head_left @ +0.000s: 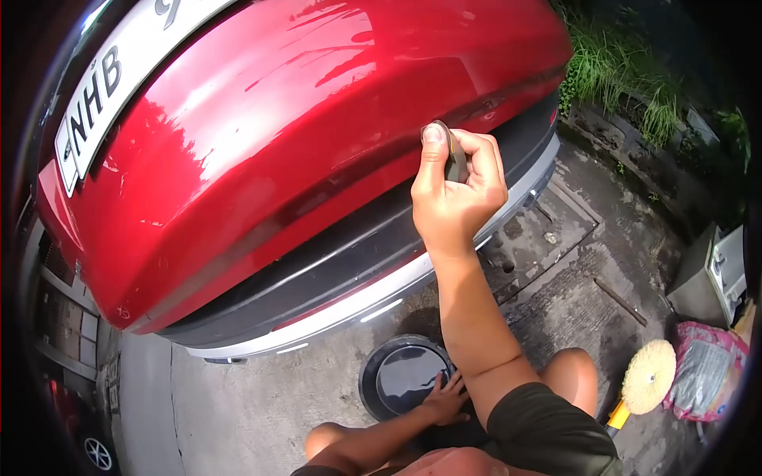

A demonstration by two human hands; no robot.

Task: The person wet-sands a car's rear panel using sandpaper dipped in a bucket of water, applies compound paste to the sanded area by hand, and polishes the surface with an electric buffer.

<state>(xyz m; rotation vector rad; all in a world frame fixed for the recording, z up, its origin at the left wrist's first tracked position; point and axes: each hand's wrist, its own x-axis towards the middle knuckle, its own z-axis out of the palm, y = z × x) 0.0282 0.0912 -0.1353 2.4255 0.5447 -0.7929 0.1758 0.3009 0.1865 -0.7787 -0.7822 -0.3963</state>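
Observation:
My right hand (460, 186) is raised in front of the red car's rear panel (262, 135). It is closed, thumb and curled fingers pinching a small dark, flat piece (456, 161) whose kind I cannot make out. Most of that piece is hidden by the fingers, and its edge seems to be against or near the red paint. Lower down, my left hand (444, 402) rests with fingers apart at the rim of a black basin (368, 390). Dark, reflecting liquid, apparently water, lies in the basin.
The black and silver bumper (373, 274) runs beneath the red panel, and a number plate (99, 87) is at upper left. On the concrete at right are a round fleecy polishing pad (649, 376) with a yellow handle, a pink bag (702, 373) and a stick (621, 301).

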